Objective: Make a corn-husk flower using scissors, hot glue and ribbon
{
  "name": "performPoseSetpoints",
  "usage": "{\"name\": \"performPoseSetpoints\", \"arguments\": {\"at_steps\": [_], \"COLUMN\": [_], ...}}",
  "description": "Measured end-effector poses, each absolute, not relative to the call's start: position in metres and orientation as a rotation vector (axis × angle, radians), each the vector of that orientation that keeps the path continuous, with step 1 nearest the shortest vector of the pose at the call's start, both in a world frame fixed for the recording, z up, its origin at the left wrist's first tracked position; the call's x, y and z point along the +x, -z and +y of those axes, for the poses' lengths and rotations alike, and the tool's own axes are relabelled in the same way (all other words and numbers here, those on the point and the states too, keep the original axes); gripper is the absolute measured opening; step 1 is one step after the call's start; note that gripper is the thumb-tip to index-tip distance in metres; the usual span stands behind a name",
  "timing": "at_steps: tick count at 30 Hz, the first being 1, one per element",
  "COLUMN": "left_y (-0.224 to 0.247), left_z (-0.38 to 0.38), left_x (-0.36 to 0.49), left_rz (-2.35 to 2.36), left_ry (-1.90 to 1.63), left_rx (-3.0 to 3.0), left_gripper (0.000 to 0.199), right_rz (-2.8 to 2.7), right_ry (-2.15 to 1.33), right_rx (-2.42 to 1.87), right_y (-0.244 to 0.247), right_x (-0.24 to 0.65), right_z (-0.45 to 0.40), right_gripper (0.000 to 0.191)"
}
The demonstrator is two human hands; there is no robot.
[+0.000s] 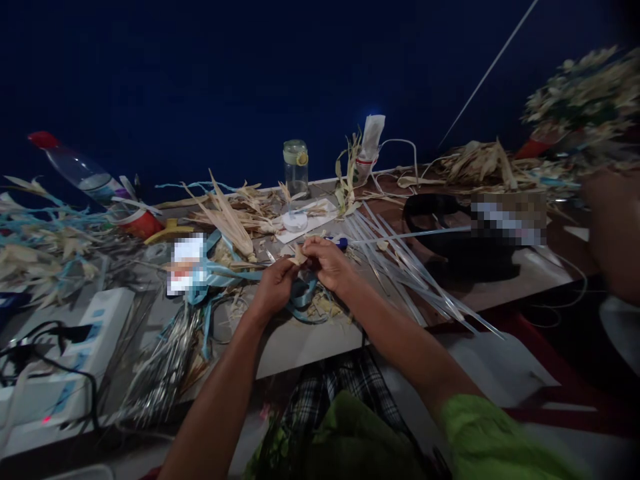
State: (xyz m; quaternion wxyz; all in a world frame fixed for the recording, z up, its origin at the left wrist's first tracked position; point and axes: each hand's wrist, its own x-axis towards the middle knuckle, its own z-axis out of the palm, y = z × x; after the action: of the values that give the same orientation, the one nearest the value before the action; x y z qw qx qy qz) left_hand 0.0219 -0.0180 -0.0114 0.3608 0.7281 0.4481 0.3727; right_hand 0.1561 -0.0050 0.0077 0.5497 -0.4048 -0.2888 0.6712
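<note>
Between my two hands, at the table's front middle, is a small piece of pale dried corn husk [299, 256]. My left hand [273, 288] is closed, pinching it from the left. From the right, my right hand [326, 263] pinches the same piece, fingertips almost meeting the left ones. Fingers partly hide the husk, so its exact shape is unclear. Light blue ribbon [235, 273] runs left of my left hand, and a loop of it lies below both hands. Just beyond my right hand sits a small dark blue object [340, 243], partly hidden.
Long translucent sticks [415, 267] lie right, beside a black curved object [463, 250]. Dried husks [233, 223], a lidded jar [296, 167] and a tilted bottle [83, 177] stand behind. At left are thin wires [167, 360] and a power strip [95, 340]. Another person's arm [613, 233] shows right.
</note>
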Motion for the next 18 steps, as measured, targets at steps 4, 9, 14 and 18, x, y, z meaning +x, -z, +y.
{"name": "performPoseSetpoints", "arguments": {"at_steps": [4, 9, 14, 18], "left_y": [0.0127, 0.0122, 0.0085, 0.008], "left_z": [-0.0173, -0.0173, -0.0181, -0.018], "left_x": [0.0216, 0.0216, 0.0222, 0.0225], "left_rz": [1.12, 1.03, 1.012, 1.036], "left_ry": [-0.952, -0.982, -0.996, -0.99], "left_rx": [1.835, 1.868, 1.838, 1.795], "left_gripper": [0.02, 0.019, 0.018, 0.019], "right_rz": [-0.611, -0.575, -0.544, -0.546], "right_ry": [-1.639, -1.762, -1.84, -1.888], "right_rx": [-0.885, -0.856, -0.866, -0.842], "right_y": [-0.011, -0.0095, -0.0062, -0.0047], "right_x": [0.1587, 0.1617, 0.1623, 0.1633], "right_z": [-0.0052, -0.0026, -0.0001, 0.0006], "right_gripper": [0.027, 0.031, 0.022, 0.017]}}
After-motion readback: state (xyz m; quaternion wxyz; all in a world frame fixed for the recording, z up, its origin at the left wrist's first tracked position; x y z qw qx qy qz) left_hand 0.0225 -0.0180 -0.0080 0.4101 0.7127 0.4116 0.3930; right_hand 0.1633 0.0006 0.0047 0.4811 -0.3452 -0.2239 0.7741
